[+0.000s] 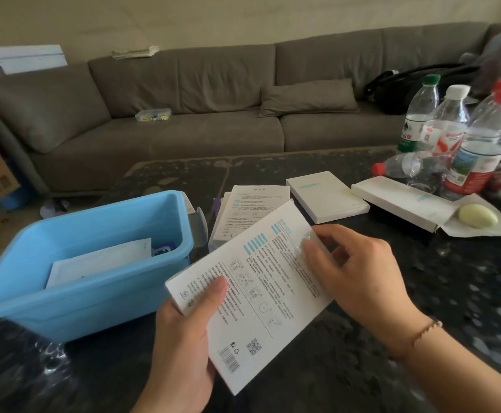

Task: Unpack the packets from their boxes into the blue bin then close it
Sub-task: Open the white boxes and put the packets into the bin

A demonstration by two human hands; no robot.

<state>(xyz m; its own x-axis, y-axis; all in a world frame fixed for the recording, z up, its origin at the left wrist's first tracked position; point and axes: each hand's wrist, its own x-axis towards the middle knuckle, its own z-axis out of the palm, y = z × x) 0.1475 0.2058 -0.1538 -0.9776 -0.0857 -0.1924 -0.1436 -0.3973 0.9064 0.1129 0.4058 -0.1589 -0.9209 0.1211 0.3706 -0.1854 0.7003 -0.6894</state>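
I hold a flat white box with printed instructions face up, just right of the blue bin. My left hand grips its lower left corner, thumb on top. My right hand rests on the box's upper right edge, fingertips pinching at a clear seal there. The bin stands open on the table's left with a white packet lying inside. Behind the held box lies a stack of white boxes, another closed box, and an opened box further right.
The dark speckled table carries several plastic water bottles at the right rear and a yellowish oval object on the opened box's flap. A grey sofa runs behind. A grey lid-like piece stands beside the bin.
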